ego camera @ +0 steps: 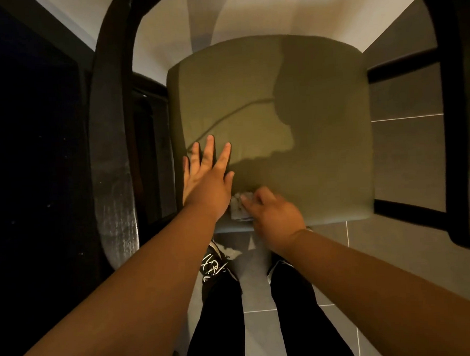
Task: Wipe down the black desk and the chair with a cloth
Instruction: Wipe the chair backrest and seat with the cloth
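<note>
The chair's olive-green seat cushion (293, 116) fills the middle of the view, framed by dark wooden armrests (111, 145). My left hand (207, 176) lies flat with fingers spread on the cushion's front left corner. Beside it, my right hand (270, 211) grips a small grey cloth (239, 207) against the seat's front edge; most of the cloth is hidden under the fingers. The black desk (31, 159) is the dark surface at the left.
The chair's right armrest and frame (452, 114) rise at the right. Grey floor tiles (405, 157) lie under and around the chair. My legs and shoes (218, 262) stand right in front of the seat. A pale wall (248, 13) is behind the chair.
</note>
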Motion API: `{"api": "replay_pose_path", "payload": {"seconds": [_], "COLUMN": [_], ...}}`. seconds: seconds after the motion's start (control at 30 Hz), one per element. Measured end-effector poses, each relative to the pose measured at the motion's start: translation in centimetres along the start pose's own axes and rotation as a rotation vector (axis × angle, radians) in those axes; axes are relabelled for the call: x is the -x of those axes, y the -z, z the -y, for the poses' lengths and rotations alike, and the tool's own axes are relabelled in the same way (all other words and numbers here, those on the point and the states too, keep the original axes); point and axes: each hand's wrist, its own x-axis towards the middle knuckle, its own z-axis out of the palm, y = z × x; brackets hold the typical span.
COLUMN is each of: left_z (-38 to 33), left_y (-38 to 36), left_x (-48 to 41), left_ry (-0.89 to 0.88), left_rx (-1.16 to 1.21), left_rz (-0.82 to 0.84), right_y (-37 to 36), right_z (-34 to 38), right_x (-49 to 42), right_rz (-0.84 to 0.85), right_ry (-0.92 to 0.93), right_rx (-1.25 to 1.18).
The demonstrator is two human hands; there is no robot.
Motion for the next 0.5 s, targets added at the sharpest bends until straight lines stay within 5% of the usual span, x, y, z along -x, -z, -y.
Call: {"api": "replay_pose_path", "payload": {"seconds": [0.1,0.37,0.43,0.5], "left_z": [0.0,-1.6,-2.8,-3.9], "left_y": [-0.1,-2.0,-2.5,-3.0], "left_x": [0.8,2.2,2.2,2.2], "left_ry": [-0.012,0.049,0.062,0.069], "left_rx": [-0.023,-0.080,-0.095,-0.091], "left_rz": [0.013,0.015,0.024,0.025], "right_y": [2.0,3.6,2.3,0.8], "right_z": [-3.5,-10.4,-8.9,-7.0], "right_x": [0.6,6.3,6.1,6.2], "right_rz": [-0.006,-0.408,-0.442,-0.365], "right_ry": [-0.041,-0.901,-0.919,-0.697], "right_rx": [0.047,-0.080,-0.097,-0.065]}}
